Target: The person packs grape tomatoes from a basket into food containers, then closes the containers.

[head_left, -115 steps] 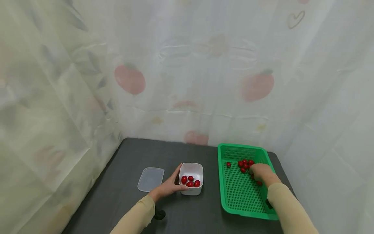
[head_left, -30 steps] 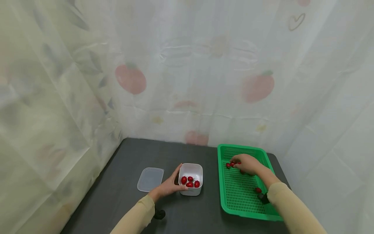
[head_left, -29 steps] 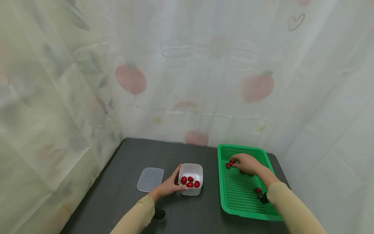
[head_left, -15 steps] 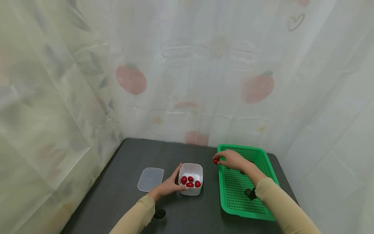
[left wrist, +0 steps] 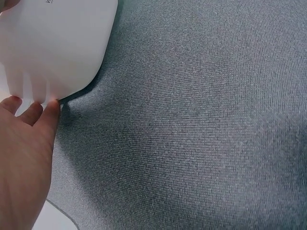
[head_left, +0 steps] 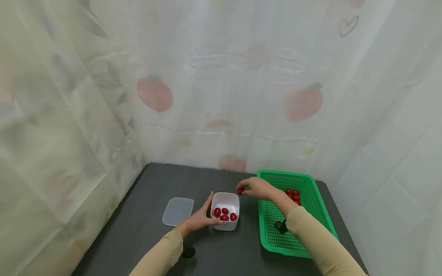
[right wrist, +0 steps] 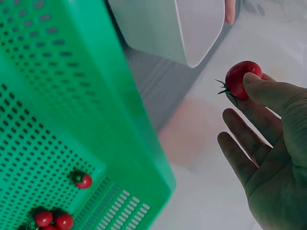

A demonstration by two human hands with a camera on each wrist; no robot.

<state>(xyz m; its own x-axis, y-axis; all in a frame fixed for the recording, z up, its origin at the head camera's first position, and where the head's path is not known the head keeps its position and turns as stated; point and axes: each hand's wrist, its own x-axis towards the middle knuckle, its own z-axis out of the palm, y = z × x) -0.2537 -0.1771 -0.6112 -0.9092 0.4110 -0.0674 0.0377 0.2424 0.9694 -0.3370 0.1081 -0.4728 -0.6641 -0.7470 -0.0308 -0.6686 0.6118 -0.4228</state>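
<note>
My right hand (head_left: pixel 260 188) pinches a red cherry tomato (head_left: pixel 240 191) between thumb and fingertips, just right of and beyond the white container's rim. A green stem shows on that cherry tomato (right wrist: pixel 242 79) in the right wrist view, where the other fingers spread loosely. On the dark table the square white container (head_left: pixel 226 227) stands without a lid, several cherry tomatoes (head_left: pixel 224 217) on its floor. My left hand (head_left: pixel 197 221) holds it from the left, thumb at the near rim and fingers along the side. Fingertips (left wrist: pixel 53 106) touch its lower wall in the left wrist view.
A green perforated basket (head_left: pixel 263 230) stands at the right, with more cherry tomatoes (head_left: pixel 296 198) partly behind my right forearm. Left of the container lies a flat translucent lid (head_left: pixel 178 211). A patterned curtain (head_left: pixel 221 96) hangs behind the table.
My right hand has lifted a cherry tomato out of the green basket and carried it left over the basket's rim to beside the container. The left hand and container have stayed put.
</note>
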